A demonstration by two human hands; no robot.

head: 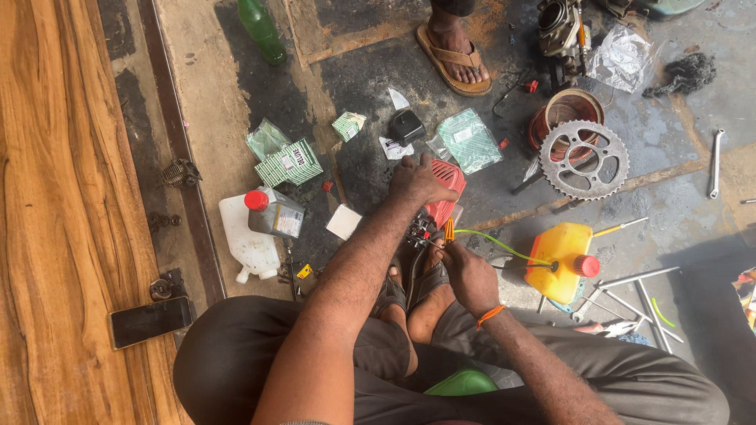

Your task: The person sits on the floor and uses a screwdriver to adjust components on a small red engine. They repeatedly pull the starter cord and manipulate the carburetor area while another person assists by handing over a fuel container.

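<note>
My left hand [419, 179] rests on top of a small red engine cover [446, 197] that stands on the oily floor between my feet. My right hand [468, 271] grips an orange-handled screwdriver [449, 230] and holds its tip down into the metal engine parts [421, 230] just below the red cover. A thin green hose [492, 242] runs from that spot to a yellow fuel tank [561, 260] with a red cap on the right. I sit low with both sandalled feet close together under the engine.
A toothed sprocket [583, 160] and a copper-coloured ring lie at the upper right, with metal rods [638, 287] and a spanner [714, 161] beyond. Left are a grey oil bottle [276, 212], a white jug, green-and-white boxes [290, 163], a phone [150, 321] and a green bottle [262, 30]. Another person's sandalled foot [455, 46] stands at the top.
</note>
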